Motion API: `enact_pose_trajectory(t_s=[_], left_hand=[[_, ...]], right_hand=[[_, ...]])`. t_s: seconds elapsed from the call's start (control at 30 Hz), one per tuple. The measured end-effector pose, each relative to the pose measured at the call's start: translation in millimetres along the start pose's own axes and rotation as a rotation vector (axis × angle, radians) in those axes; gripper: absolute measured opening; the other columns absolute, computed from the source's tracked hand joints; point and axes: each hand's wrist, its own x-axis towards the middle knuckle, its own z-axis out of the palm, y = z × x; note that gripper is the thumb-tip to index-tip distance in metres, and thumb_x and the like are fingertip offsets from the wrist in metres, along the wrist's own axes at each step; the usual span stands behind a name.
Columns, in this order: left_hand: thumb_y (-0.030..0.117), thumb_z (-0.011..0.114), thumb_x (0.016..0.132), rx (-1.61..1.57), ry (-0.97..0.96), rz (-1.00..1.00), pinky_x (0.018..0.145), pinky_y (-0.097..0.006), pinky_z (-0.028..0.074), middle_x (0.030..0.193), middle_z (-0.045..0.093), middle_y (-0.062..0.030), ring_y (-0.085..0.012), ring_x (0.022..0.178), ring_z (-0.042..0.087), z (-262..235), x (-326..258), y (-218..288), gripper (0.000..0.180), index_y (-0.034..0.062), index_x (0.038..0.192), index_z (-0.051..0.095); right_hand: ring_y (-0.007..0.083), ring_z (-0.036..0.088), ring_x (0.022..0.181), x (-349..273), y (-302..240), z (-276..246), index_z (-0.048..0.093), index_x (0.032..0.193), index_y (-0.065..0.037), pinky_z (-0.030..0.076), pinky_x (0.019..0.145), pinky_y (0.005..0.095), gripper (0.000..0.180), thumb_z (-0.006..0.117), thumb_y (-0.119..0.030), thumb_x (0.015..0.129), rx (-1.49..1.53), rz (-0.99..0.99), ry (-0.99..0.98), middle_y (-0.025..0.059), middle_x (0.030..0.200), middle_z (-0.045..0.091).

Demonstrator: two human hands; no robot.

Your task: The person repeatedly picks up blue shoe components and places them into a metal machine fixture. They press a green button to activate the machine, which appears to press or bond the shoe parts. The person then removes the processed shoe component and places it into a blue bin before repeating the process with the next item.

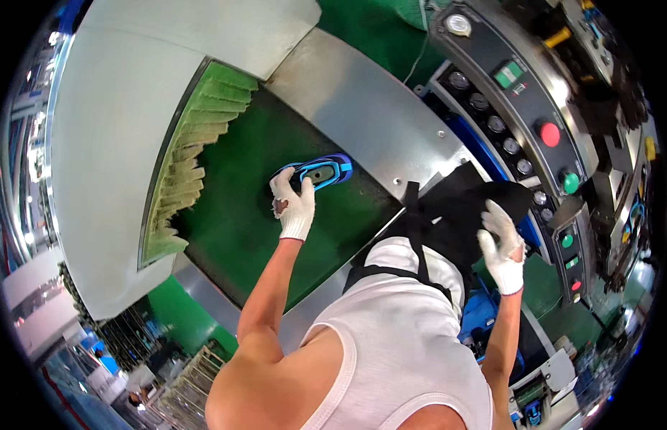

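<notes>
A dark shoe (339, 169) with bright blue edging lies on the green conveyor belt (276, 244), and a greenish block with a small hole fills its opening. My left hand (293, 208), in a white knit glove torn near the thumb side, grips the shoe's left end between thumb and fingers. Part of that end is hidden by the glove. My right hand (502, 247), gloved in white too, is held out on the right, fingers apart and nothing in it. It is nearest to the control panel beside me.
Green strip curtains (197, 143) hang at a pale machine housing (125, 136) on the left. A metal plate (355, 93) borders the belt's far side. Right of me stands a machine with gauges, a red button (549, 134) and a green button (569, 182). A black apron (469, 208) hangs at my waist.
</notes>
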Motion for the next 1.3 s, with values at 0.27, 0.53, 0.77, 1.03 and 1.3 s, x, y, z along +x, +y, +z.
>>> enact_pose_trajectory(t_s=[0.27,0.53,0.77,1.03,1.3], left_hand=[[0.014,0.072,0.09,0.141,-0.187,0.199,0.09,-0.044,0.053,0.111,0.061,-0.015,-0.0329,0.098,0.065,-27,35,32,0.022,0.0053,0.109,0.068],[-0.001,0.08,0.077,-0.27,-0.568,0.913,0.08,-0.037,0.055,0.1,0.066,-0.0114,-0.0284,0.091,0.068,-9,-25,266,0.024,0.0052,0.097,0.067],[0.007,0.087,0.077,-0.426,-1.001,1.557,0.078,-0.041,0.059,0.108,0.069,-0.0144,-0.0318,0.092,0.071,26,-115,416,0.034,0.0056,0.107,0.07],[0.005,0.079,0.083,-0.532,-0.847,1.844,0.109,-0.049,0.047,0.135,0.06,-0.0207,-0.0389,0.125,0.06,103,-181,564,0.053,0.0019,0.133,0.06],[0.034,0.075,0.096,-0.199,-0.705,1.489,0.11,-0.041,0.049,0.136,0.065,-0.0198,-0.0305,0.123,0.064,318,-222,775,0.063,0.0014,0.146,0.057]], right_hand=[[0.0398,0.062,0.131,23,-38,43,0.062,0.137,0.001,0.05,0.111,0.0448,0.054,0.077,-0.026,0.092,0.152,-0.28,-0.011,0.0231,0.142,0.063],[0.0438,0.066,0.109,33,-58,50,0.062,0.112,0.001,0.054,0.096,0.0487,0.041,0.077,-0.017,0.079,-0.095,-0.149,0.141,0.0244,0.112,0.066],[0.031,0.07,0.117,-79,14,-23,0.061,0.132,-0.001,0.056,0.099,0.0401,0.057,0.077,-0.031,0.087,0.203,0.012,0.685,0.0168,0.128,0.071],[0.021,0.061,0.123,-223,57,1,0.041,0.156,0.006,0.046,0.109,0.0348,0.091,0.084,-0.03,0.085,1.102,0.475,1.071,0.0142,0.144,0.063],[0.0068,0.052,0.091,-245,115,25,0.055,0.143,-0.001,0.046,0.08,0.0268,0.064,0.078,-0.017,0.084,1.46,0.63,1.423,-0.0024,0.112,0.061]])
